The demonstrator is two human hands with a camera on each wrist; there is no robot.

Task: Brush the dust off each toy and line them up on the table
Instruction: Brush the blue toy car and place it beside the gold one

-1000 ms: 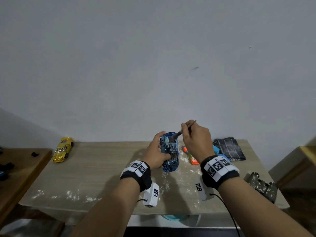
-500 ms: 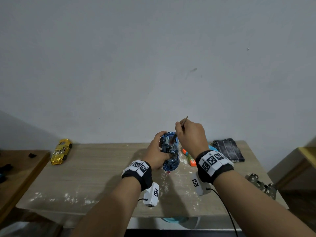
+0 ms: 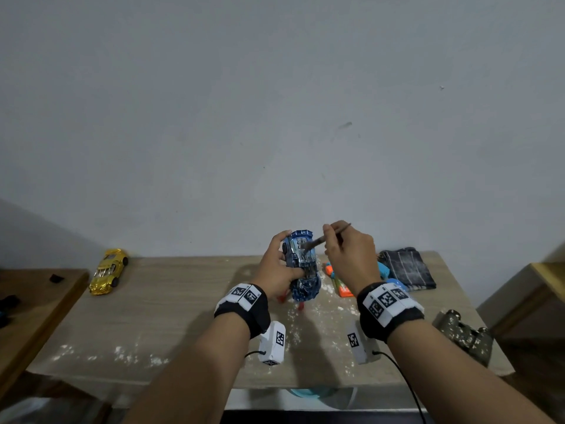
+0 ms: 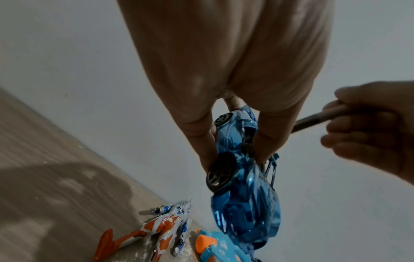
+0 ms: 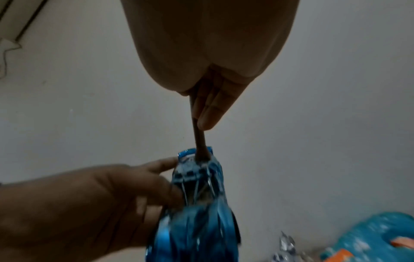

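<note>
My left hand [image 3: 279,264] grips a shiny blue toy car [image 3: 302,270] by its sides and holds it tilted above the table [image 3: 171,304]. The same blue toy car [image 4: 244,186] shows its wheels in the left wrist view. My right hand [image 3: 348,252] pinches a thin brown brush [image 3: 324,238] whose bristles touch the car's upper end. In the right wrist view the brush [image 5: 200,140] meets the top of the blue toy car [image 5: 197,203]. A gold toy car [image 3: 108,270] stands at the table's far left.
An orange, white and blue toy figure [image 4: 156,228] and a blue-orange toy [image 3: 339,283] lie under the held car amid white dust. A dark folded cloth [image 3: 406,269] lies at the back right, a camouflage toy [image 3: 467,335] at the right edge. Wooden furniture flanks the table.
The brush has swung from steeply upright half a second ago to a flatter slant, bristles stroking the car's upper end. The left hand keeps the car in about the same place.
</note>
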